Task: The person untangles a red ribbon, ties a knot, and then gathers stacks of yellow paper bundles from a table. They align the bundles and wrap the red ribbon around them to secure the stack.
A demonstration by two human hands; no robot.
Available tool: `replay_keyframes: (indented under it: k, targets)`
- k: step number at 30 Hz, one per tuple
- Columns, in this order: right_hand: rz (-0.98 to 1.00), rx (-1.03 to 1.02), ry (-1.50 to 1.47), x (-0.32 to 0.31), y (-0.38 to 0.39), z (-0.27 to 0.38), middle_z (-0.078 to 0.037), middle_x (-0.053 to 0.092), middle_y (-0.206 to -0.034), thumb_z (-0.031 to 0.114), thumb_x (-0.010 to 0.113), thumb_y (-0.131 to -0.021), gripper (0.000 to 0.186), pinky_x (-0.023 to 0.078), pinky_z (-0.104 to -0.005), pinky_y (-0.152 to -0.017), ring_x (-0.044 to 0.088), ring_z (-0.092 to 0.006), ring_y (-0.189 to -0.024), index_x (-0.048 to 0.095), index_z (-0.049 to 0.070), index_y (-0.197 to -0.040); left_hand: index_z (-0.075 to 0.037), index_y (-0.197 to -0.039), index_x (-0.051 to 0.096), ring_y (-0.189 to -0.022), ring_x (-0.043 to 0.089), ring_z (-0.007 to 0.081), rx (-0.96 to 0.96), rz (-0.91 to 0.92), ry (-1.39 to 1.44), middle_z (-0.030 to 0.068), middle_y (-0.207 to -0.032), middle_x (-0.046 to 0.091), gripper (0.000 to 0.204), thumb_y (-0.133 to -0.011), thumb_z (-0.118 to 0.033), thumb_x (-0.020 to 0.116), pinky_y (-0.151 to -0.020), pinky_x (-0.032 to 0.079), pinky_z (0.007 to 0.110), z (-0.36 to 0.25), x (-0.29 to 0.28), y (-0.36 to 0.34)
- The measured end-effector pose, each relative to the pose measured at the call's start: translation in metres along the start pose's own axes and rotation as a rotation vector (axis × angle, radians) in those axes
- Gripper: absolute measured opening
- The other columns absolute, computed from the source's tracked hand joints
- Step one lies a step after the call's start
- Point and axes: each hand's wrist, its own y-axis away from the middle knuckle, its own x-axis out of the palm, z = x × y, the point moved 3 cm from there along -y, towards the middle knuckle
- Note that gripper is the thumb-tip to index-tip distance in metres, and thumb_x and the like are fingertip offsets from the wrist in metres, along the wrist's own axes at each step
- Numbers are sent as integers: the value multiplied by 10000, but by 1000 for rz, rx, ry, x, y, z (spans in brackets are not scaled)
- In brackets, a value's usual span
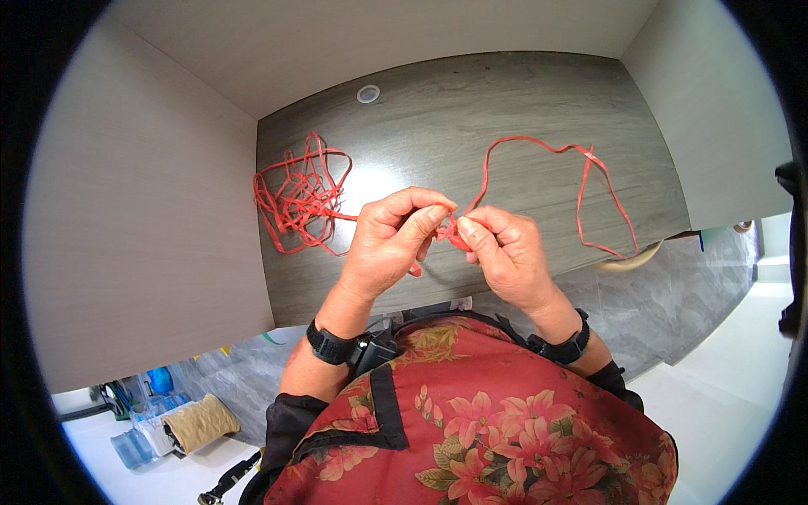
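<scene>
My left hand is closed at the middle of the desk, thumb and forefinger pinching red flat cord. Just beside it my right hand grips a small red knotted bunch of the same cord between thumb and fingers. A tangled heap of red cord lies on the desk's left side, joined by strands toward my hands. A long loop of cord runs out from my hands across the right side. A short red end hangs below my left hand.
The grey wood desk has pale panels on three sides and a round white fitting near its back. A curved beige object shows under the right edge. Water bottles and a tan bag sit at lower left.
</scene>
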Motion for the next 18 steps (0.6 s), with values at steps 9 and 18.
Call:
replay_keyframes:
  k: [9,18]
  targets:
    - [-45,28,-51,-1,-3,-1,15,590,-710,105,559,-998,138,426,-216,-520,514,-34,-586,650,1,-1001,-32,-1139,668,-548,484,18,-62,27,20,-18,-768,617,204,-959,-120,631,-464,387,186,0,-4,-2]
    - [-86,61,-116,-5,-6,-3,16,609,-726,120,554,-1004,140,434,-207,-518,520,-31,-590,636,17,-958,-30,-974,662,-611,518,37,-20,73,-48,-4,-855,642,65,-932,-80,657,-528,428,200,1,-9,-4]
